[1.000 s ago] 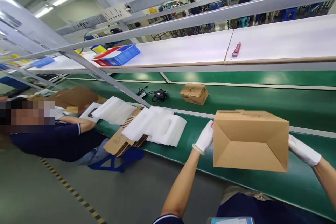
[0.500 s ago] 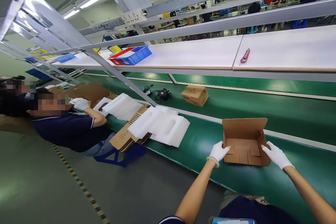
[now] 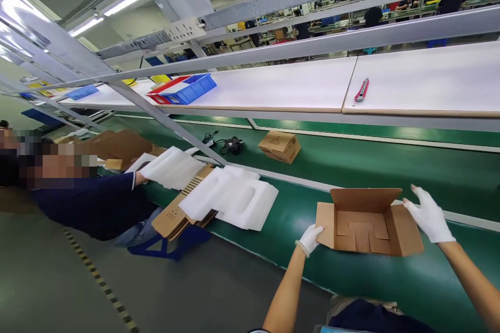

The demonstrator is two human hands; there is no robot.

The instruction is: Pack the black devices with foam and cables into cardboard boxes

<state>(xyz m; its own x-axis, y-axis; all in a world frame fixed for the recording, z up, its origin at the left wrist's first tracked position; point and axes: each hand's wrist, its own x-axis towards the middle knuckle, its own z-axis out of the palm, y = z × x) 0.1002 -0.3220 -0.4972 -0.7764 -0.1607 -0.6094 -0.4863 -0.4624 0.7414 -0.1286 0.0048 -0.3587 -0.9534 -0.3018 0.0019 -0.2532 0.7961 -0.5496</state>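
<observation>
An open brown cardboard box [image 3: 362,223] stands on the green work surface [image 3: 289,234], its back flap upright and both side flaps spread outward. At its left side flap, my white-gloved left hand [image 3: 309,240] pinches the flap's outer edge. My gloved right hand [image 3: 428,217] is beside the right side flap, fingers apart, with nothing held; whether it touches the flap is hard to tell. To the left lie white foam pieces [image 3: 246,200], partly over a stack of flat cardboard [image 3: 172,213].
A small closed carton [image 3: 279,146] and a black adapter with cable [image 3: 233,144] sit behind. Above, a white shelf [image 3: 281,86] carries a red cutter [image 3: 362,90] and blue bin [image 3: 189,89]. A slanted metal post [image 3: 167,122] and a seated person [image 3: 89,203] are at left.
The box's side flaps have swung outward. My left hand has moved left with its flap; my right hand has let go and lifted, fingers spread. The other person's arm has moved.
</observation>
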